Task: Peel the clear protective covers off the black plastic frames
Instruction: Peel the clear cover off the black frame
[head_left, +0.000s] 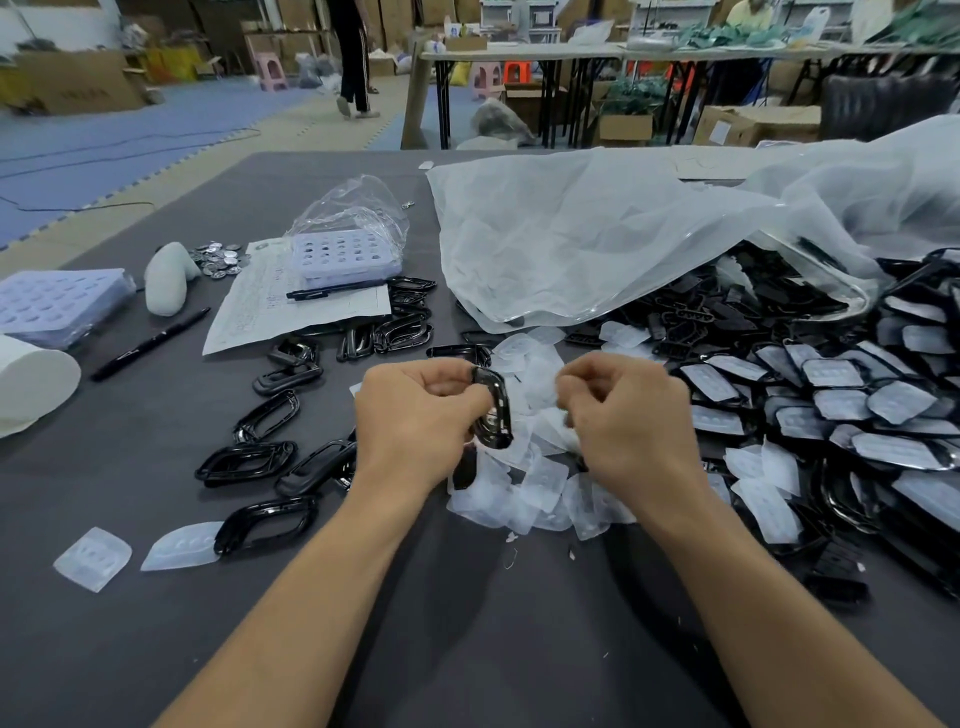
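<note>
- Even, soft indoor light; faint shadows beside the forearms on the dark counter (467, 649).
- Glare streaks on the clear plastic bag (597, 244) and the glossy black frames (249, 460).
- Far room soft and slightly blurred.
- Wide-angle bending at the edges.

The black oval plastic frame (497, 415) at the centre is smooth and glossy, with bright highlights along its rim. The peeled clear plastic covers (530, 499) heaped beneath it look thin, milky and faintly dimpled. The dark grey table top (467, 649) is matt (felt-like, perhaps cloth). The large translucent plastic bag (597, 234) is crinkled and shiny, the white paper sheet (270, 312) dull, the small silver discs (218, 260) metallic and bright.
</note>
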